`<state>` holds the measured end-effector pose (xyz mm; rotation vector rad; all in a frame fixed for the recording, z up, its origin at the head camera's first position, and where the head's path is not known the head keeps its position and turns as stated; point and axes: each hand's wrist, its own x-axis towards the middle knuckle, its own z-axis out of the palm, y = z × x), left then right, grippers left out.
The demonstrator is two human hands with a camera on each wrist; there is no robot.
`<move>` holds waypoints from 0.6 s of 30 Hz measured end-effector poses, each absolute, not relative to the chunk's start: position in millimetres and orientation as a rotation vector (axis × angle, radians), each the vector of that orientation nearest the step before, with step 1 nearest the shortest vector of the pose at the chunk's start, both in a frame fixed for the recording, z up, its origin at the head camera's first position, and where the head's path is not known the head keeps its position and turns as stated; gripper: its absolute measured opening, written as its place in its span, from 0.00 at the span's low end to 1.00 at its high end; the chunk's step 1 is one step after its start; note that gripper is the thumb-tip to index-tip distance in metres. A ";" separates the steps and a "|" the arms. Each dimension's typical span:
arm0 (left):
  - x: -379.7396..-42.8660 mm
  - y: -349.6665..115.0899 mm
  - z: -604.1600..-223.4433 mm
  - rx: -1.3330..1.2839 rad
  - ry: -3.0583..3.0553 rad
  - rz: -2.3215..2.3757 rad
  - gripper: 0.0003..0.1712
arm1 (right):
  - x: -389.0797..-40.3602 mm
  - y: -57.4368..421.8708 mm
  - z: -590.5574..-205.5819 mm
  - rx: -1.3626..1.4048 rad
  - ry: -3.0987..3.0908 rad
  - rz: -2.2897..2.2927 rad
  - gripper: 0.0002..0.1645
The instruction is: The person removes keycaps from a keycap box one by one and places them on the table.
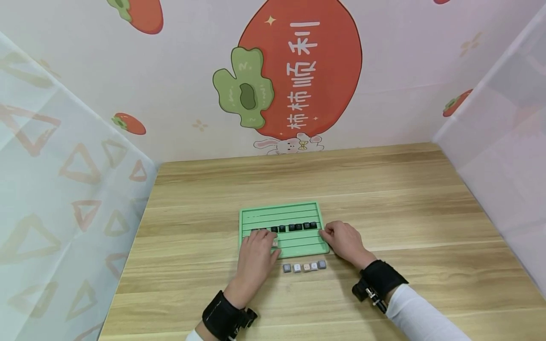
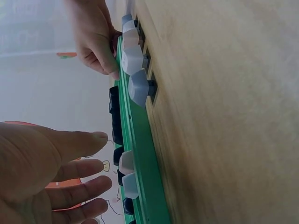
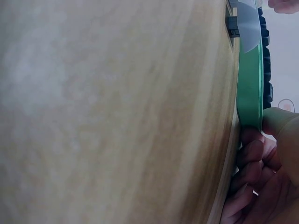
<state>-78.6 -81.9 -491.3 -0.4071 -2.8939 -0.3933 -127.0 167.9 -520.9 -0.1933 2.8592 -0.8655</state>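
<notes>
A green ridged tray (image 1: 298,245) lies on the table, with a row of black keycaps (image 1: 298,227) across its middle. My left hand (image 1: 257,251) is over the tray's left part, covering some of the row. Its fingers (image 2: 79,193) are extended, with nothing held between them and the thumb. Beside them, a pale keycap (image 1: 275,243) and a whitish keycap (image 2: 131,185) sit on the tray nearer me than the black ones. At the tray's right edge my right hand (image 1: 346,242) grips the rim, thumb on top and fingers (image 3: 250,151) curled against the side.
Several loose grey, white and beige keycaps (image 1: 306,267) stand in a short row on the wooden table (image 1: 204,189), just in front of the tray. A printed backdrop (image 1: 187,90) rises behind the table, and pale sheets (image 1: 85,203) flank it on both sides.
</notes>
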 end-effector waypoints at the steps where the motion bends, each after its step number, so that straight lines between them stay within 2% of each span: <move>1: -79.5 -81.7 -491.4 -0.408 -2.898 -0.388 0.20 | -126.9 168.0 -520.8 -0.194 2.862 -0.862 0.29; 18: -89.8 -80.5 -495.1 -0.440 -2.970 -0.340 0.17 | -126.9 169.1 -521.9 -0.213 2.862 -0.874 0.30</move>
